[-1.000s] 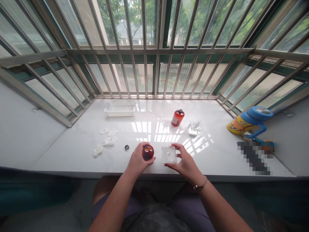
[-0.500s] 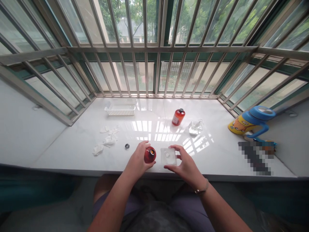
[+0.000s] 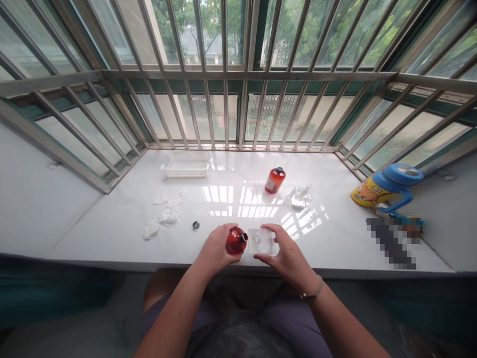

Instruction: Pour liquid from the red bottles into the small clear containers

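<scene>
My left hand (image 3: 218,247) is wrapped round a red bottle (image 3: 235,242) without a cap, tipped so its dark mouth points right. Beside that mouth is a clear square bottle (image 3: 261,242) with a round opening on top, gripped at its right side by the fingers and thumb of my right hand (image 3: 283,248). Whether the two bottles touch, I cannot tell. A small black cap (image 3: 196,225) lies on the white counter (image 3: 122,223) to the left of my left hand.
Farther back stand a capped red bottle (image 3: 275,180) and a clear glass bottle (image 3: 301,197). Crumpled white tissues (image 3: 168,216) and a white basket (image 3: 186,166) are at left. On the right are a blue and yellow jug (image 3: 383,186) and a blurred-out dark object (image 3: 391,243). Metal bars (image 3: 238,76) border the back.
My left hand has shifted right and tilted the red bottle, bringing its mouth close to the clear square bottle. My right hand has stayed nearly still.
</scene>
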Motion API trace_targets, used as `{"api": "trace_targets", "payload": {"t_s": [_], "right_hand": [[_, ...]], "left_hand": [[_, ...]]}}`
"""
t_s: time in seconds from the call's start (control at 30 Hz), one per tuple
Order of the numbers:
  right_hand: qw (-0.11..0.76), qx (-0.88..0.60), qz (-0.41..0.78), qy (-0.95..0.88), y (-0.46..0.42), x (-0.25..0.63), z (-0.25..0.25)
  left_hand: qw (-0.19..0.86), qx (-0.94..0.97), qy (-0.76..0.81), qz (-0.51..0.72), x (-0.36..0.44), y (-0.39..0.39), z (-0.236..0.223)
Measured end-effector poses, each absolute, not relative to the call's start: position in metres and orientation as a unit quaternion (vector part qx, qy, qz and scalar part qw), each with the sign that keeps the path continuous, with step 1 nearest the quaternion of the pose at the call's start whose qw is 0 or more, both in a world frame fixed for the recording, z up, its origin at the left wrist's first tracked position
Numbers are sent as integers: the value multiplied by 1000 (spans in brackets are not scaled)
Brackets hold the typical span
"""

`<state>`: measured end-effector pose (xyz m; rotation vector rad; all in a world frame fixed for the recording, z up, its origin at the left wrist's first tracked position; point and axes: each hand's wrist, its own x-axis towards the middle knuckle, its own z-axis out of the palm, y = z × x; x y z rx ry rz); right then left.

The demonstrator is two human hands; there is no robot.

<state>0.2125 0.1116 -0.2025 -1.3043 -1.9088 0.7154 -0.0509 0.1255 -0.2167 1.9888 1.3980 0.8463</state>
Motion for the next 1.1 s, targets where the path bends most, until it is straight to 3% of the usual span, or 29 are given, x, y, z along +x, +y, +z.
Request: {"api": "trace_targets", "payload": {"t_s": [0.73, 1.1], "right_hand": [[309, -428, 144, -837, 124, 213, -180], [267, -416, 134, -859, 129, 212, -171]], "left_hand": [[261, 766, 501, 307, -46, 128, -215], [257, 763, 507, 308, -46, 126, -210]]}}
